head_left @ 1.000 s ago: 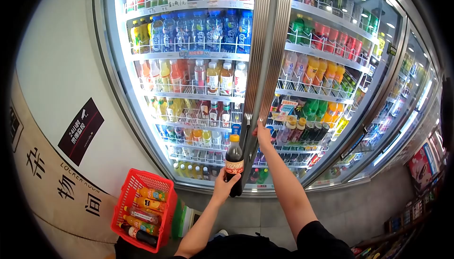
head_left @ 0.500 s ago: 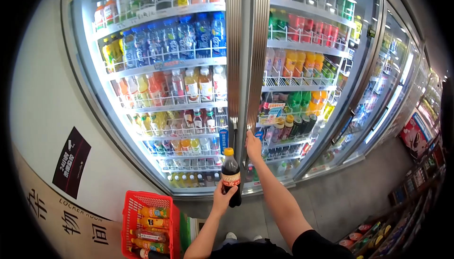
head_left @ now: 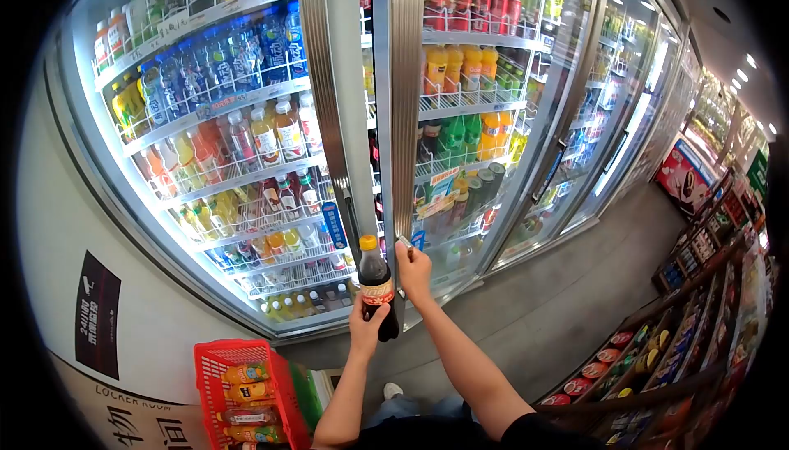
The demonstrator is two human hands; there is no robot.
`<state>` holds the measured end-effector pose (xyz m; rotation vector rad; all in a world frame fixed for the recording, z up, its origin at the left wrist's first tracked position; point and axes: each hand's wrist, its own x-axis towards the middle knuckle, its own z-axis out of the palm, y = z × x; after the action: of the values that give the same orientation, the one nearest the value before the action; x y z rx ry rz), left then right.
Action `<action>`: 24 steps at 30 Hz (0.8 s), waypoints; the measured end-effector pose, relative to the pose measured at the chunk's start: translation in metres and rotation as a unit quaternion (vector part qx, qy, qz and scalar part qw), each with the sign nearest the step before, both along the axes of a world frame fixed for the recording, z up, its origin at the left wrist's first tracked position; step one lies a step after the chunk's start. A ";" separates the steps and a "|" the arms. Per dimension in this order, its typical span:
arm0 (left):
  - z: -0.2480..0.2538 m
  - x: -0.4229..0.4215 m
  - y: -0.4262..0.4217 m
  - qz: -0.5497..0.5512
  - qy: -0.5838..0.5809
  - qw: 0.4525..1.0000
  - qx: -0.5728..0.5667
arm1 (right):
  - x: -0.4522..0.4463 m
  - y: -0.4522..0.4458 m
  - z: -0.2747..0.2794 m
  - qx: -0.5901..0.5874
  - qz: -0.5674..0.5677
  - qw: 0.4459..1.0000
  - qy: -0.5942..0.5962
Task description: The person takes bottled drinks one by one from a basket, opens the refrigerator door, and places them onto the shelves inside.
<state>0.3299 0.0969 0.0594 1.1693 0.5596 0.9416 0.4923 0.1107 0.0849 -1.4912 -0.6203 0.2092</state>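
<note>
A dark cola bottle (head_left: pixel 375 290) with a yellow cap and a red and cream label stands upright in my left hand (head_left: pixel 366 324), fingers wrapped round its lower half. Just right of the bottle, my right hand (head_left: pixel 412 271) grips the handle on the edge of the right glass fridge door (head_left: pixel 405 121). That door is slightly ajar, with a narrow gap showing drinks between it and the frame. The left fridge door (head_left: pixel 329 105) is closed, with rows of bottles behind its glass.
A red basket (head_left: pixel 283 384) holding several bottles is at the lower left, beside a green box (head_left: pixel 306 396). Snack shelves (head_left: pixel 657 351) run along the right. More fridge doors (head_left: pixel 575 121) extend to the right, and a white wall (head_left: pixel 49 228) is at the left.
The right door has come open a little, with my right hand still on its handle. The view has turned right, and the fridges and my hands with the bottle appear farther left.
</note>
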 end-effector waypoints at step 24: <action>-0.002 -0.027 -0.228 -0.020 0.016 0.999 -0.025 | -0.019 -0.253 -0.002 -0.039 -0.256 0.947 -0.189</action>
<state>0.3025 -0.1307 0.0576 1.1480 0.5819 0.8711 0.4735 -0.1422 0.0826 -1.7327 -0.5052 -0.4704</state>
